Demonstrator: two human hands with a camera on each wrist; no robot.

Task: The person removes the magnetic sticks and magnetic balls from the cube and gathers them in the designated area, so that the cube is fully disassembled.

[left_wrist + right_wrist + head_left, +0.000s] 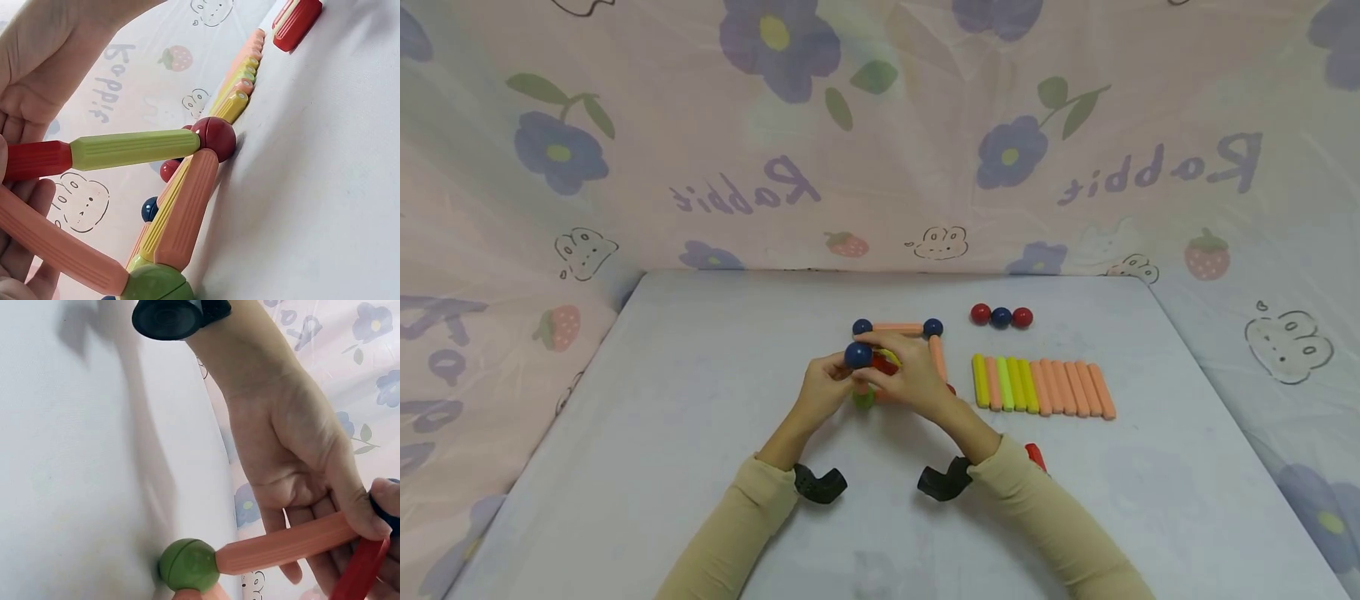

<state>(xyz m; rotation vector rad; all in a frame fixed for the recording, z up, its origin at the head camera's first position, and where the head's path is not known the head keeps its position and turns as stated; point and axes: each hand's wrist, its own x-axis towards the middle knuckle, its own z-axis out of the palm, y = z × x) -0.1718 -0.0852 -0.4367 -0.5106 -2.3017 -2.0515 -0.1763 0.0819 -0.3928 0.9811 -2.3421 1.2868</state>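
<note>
Both hands meet over a frame of magnetic rods and balls on the table. My left hand point(822, 392) pinches the upper end of an orange rod point(287, 544), which slants up from a green ball point(189, 565). My right hand point(917, 379) pinches a dark blue ball point(859, 355) between thumb and fingers at the rod's top. A red rod point(362, 565) runs from there, in line with a light green rod point(134, 149) that reaches a red ball point(215, 139) at a base corner. Fingers partly hide the joint at the blue ball.
Right of the frame, a row of orange, yellow and green rods point(1045, 387) lies side by side. Behind it sit two red balls and one blue ball point(1002, 317). A red piece point(1035, 456) lies by the right sleeve. Patterned cloth point(880, 167) surrounds the white table point(625, 467).
</note>
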